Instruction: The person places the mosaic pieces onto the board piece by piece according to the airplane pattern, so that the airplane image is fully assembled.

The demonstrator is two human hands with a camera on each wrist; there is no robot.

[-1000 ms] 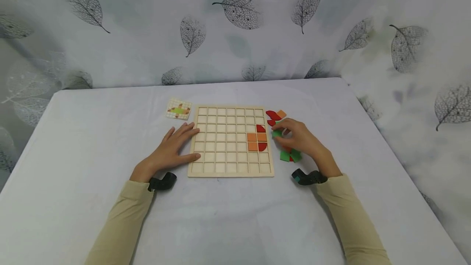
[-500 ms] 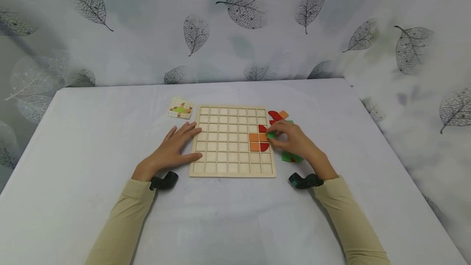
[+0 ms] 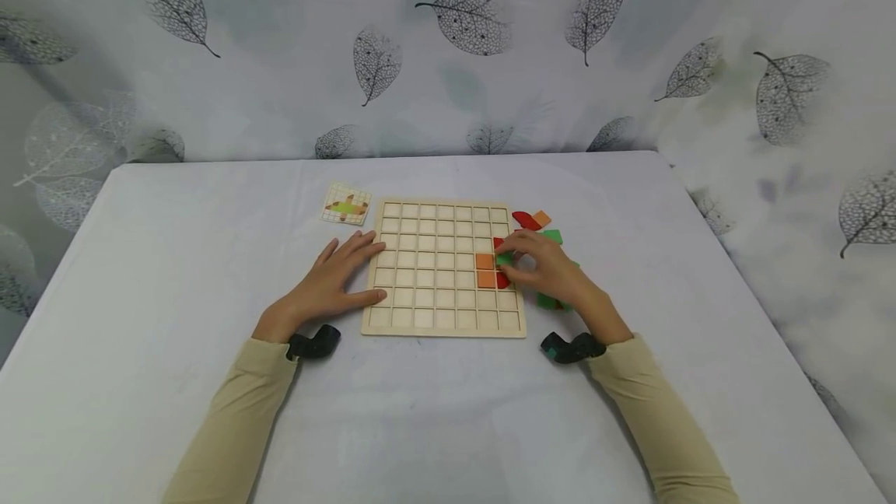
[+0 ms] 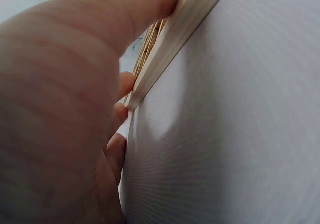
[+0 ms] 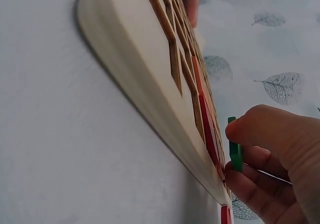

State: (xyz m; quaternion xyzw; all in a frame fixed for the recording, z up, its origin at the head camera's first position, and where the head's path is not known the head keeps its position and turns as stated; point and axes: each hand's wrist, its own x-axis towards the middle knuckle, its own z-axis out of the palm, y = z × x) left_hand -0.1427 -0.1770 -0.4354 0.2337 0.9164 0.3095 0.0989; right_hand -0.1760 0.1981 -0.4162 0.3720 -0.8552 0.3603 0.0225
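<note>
A wooden grid board (image 3: 441,306) lies flat on the table. My left hand (image 3: 336,274) rests along its left edge, fingers spread and straight, with fingertips and thumb on the rim. Over the board's right side my right hand (image 3: 549,267) pinches a green tile (image 5: 235,146) between thumb and fingers; in the right wrist view the tile stands on edge, just above the board. Orange square tiles (image 3: 485,270) sit in cells there. Red curved-edge tiles (image 3: 502,281) lie beside them, partly hidden by my right hand.
Loose red tiles (image 3: 526,220), an orange tile (image 3: 542,218) and green tiles (image 3: 552,236) lie right of the board, some under my right hand. A small pattern card (image 3: 346,204) lies behind the board's left corner. Leaf-printed cloth hangs beyond the table's back edge.
My right hand has picked up the green tile from the loose pieces and carried it left over the board's right columns. My left hand stays on the board's edge.
</note>
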